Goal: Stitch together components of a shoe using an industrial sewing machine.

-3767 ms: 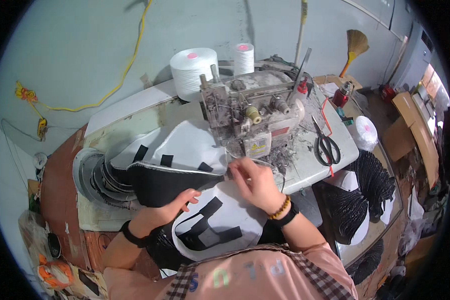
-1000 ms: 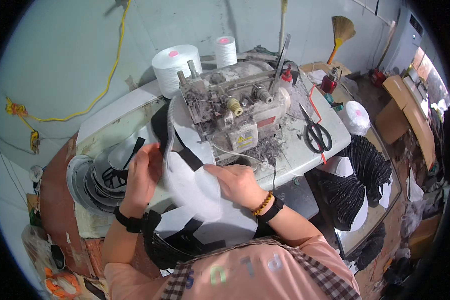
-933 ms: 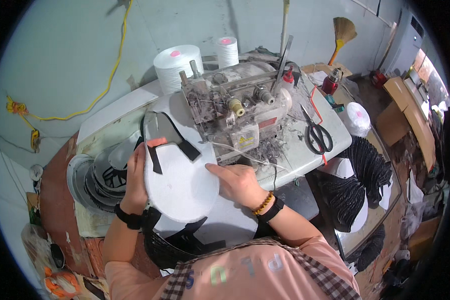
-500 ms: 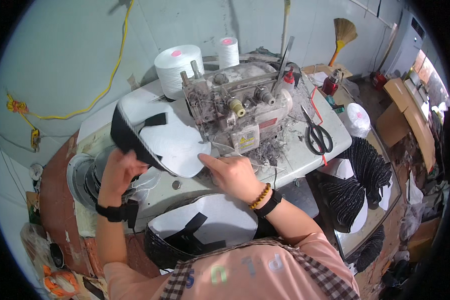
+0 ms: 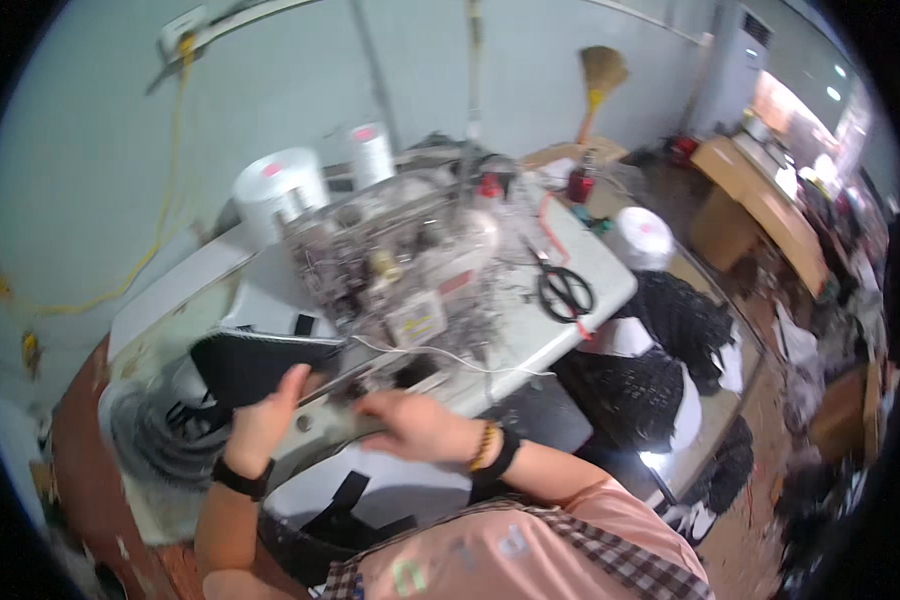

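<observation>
A black-and-white fabric piece lies at the left end of the lint-covered sewing machine, its black side facing me. At its lower right edge, my left hand has the thumb raised against the black cloth; the other fingers are mostly hidden. My right hand, smeared by motion, hovers at the table's front edge below the machine, apart from the piece. Its finger positions are unclear. Across the machine's front runs a loose white thread. A similar black-and-white piece rests in front of my body.
Black-handled scissors lie right of the machine. White thread cones stand behind it. Dark pleated pieces are heaped on the right, and a stack of grey and black pieces sits at the left.
The whole view has shifted. The fabric piece has turned from its white inside to its black side. My right hand has come off it, toward me; a long white thread now shows.
</observation>
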A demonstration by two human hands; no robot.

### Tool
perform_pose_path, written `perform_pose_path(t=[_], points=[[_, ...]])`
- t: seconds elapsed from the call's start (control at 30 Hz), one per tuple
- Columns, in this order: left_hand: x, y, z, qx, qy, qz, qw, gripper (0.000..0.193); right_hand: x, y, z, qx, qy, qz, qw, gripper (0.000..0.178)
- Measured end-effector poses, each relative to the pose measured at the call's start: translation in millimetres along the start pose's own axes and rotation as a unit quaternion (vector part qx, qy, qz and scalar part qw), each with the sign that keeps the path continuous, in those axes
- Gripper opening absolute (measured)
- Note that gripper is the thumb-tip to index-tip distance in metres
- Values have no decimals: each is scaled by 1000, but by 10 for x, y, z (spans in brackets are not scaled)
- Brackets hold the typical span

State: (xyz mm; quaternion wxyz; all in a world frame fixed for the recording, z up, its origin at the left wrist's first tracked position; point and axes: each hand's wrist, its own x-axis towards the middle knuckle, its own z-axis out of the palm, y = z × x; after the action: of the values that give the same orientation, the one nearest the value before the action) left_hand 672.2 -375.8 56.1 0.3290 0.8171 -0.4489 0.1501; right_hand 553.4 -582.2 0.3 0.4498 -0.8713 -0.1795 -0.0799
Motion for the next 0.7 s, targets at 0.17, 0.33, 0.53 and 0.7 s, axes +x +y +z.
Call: perform_pose_path(t=[0.17,0.33,0.53,0.7], points=[[-66,-935,152,-185,175,-240,937,40,-121,129,192,35,-154,58,986,53],[-924,-1906,-346,-259,143,-561,773,37,-180,276,3,122,-113,21,986,51],[-1386,-1404,-964,71,137,-412,898,43,-102,328,-378,-21,-135,46,989,51],[-1297,-150,-674,-208,-23,-380,901,25,-82,148,-223,-157,-122,-77,977,58]])
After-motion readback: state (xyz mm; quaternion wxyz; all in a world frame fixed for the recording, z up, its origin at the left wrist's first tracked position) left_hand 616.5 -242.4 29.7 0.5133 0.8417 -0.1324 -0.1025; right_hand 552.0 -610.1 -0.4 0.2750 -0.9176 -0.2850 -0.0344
